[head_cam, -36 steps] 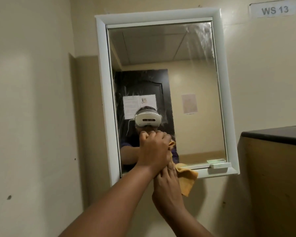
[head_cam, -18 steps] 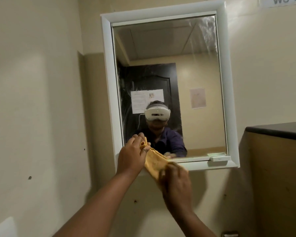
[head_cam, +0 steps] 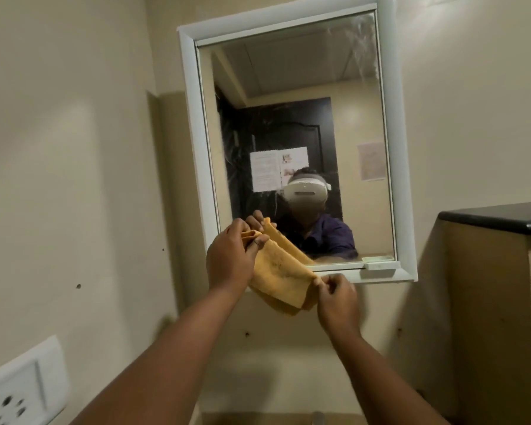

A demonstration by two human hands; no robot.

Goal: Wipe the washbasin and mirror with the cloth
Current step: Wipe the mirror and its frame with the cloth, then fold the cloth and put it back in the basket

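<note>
A white-framed mirror hangs on the beige wall ahead, with streaks on the glass near its top right. Both hands hold a yellow-orange cloth stretched in front of the mirror's lower left corner. My left hand pinches its upper end, up against the glass. My right hand pinches its lower end just below the mirror's bottom frame. The cloth sags between them. The washbasin itself is out of view; only a blurred tap top shows at the bottom edge.
A small white ledge sits on the mirror's bottom frame at the right. A cabinet with a dark top stands close on the right. A white switch and socket plate is on the left wall.
The hands were bunched together with the cloth on the lower glass. They have pulled apart, stretching the cloth out, the right hand dropping below the frame. The view has tilted down.
</note>
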